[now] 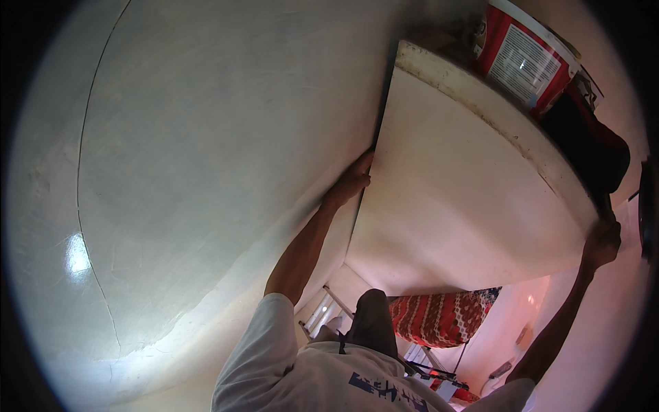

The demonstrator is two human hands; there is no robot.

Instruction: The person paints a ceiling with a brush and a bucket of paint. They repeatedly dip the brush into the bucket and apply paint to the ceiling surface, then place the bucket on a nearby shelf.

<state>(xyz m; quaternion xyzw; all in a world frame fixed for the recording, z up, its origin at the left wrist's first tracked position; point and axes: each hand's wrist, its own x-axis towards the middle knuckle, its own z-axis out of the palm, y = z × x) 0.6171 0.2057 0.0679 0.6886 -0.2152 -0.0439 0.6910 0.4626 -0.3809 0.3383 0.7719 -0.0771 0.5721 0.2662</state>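
A large white panel-sided piece (460, 185), like a cabinet, takes up the middle and right, with a stained, curved-looking upper edge. My left hand (352, 181) is at its left edge, by the narrow dark gap beside the grey wall. The fingers there are bent around the edge and partly hidden. At the far right corner my right hand (603, 243) is closed on the piece, just below a dark cloth-like thing (587, 141) that hangs over the top. Both arms are stretched wide apart.
Atop the white piece stands a red and white bucket (525, 58). The smooth grey wall (206, 137) with a thin crack fills the left. Below are a metal ladder-like frame (329, 299), red patterned fabric (446, 319) and a dark round-edged object (647, 206) at far right.
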